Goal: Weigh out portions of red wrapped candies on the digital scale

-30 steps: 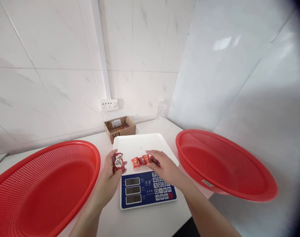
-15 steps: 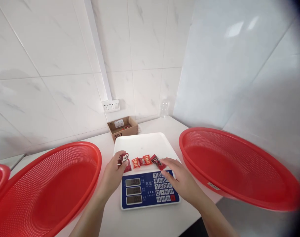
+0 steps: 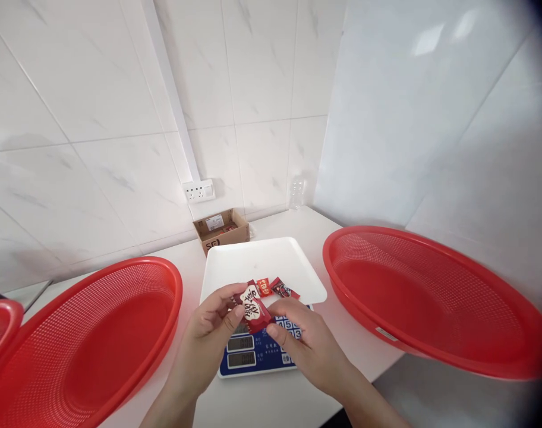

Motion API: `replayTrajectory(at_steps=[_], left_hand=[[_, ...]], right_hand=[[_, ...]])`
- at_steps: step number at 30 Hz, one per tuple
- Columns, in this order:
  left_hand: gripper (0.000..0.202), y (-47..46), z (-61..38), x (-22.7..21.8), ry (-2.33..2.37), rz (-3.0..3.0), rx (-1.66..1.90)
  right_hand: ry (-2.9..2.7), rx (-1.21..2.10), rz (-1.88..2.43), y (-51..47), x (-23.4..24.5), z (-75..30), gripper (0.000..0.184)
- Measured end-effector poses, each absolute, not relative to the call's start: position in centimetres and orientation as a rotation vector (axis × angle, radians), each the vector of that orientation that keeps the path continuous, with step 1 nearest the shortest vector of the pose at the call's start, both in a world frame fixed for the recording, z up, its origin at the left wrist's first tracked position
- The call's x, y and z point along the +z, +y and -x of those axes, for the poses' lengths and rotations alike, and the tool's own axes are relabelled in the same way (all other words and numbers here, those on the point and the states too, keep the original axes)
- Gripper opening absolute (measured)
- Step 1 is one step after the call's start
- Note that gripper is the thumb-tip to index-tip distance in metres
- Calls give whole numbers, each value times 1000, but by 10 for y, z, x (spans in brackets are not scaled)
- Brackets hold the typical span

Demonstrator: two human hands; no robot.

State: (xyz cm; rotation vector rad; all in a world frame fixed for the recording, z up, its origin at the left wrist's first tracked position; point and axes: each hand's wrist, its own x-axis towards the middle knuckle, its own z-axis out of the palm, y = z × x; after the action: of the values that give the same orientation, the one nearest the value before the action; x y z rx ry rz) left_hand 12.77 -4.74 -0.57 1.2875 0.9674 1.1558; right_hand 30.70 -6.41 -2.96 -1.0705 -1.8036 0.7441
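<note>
My left hand (image 3: 211,333) grips a dark red snack packet (image 3: 254,309) with white lettering between thumb and fingers, held up over the scale's display panel. At the packet's right corner, the thumb and forefinger of my right hand (image 3: 309,342) close on its edge. Behind it, on the white pan (image 3: 253,258) of the digital scale (image 3: 257,365), lie a small bright red packet (image 3: 264,287) and a darker red packet (image 3: 284,289). The held packet and my hands cover part of the keypad and display.
Large red plastic baskets stand on both sides, one left (image 3: 119,351) and one right (image 3: 387,285); another basket (image 3: 1,333) shows at the far left edge. A cardboard box (image 3: 224,238) with packets inside and a clear bottle (image 3: 296,193) stand by the wall.
My left hand has lifted the dark red packet off the pan and brought it right and nearer. My right hand has left the packet at the pan's right and moved in to the held one.
</note>
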Motion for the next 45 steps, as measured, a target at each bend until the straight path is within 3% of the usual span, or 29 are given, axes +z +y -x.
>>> replayTrajectory(at_steps=[6,12,19,31,42,45], left_hand=[[33,-33,-114,-6,1248,-1454,1229],[30,6,-90,-15,1636,-1713,887],[29,25,-91,-41,1687,-1977,794],[32,14,-101,-44,1532,-2224,597],[37,15,-109,-36,1437,-2324,526],[29,18,-112,-35,1374,-2385,472]], right_hand=[[-1861,631,1108,-57,-31,-306,25],[-1909,408,1414,-31,-44,-338,27],[-2030,519,1527,-12,-45,-337,33],[-2034,411,1717,13,-51,-329,29],[-2152,350,1570,11,-50,-317,35],[-2229,365,1550,13,-48,-314,38]])
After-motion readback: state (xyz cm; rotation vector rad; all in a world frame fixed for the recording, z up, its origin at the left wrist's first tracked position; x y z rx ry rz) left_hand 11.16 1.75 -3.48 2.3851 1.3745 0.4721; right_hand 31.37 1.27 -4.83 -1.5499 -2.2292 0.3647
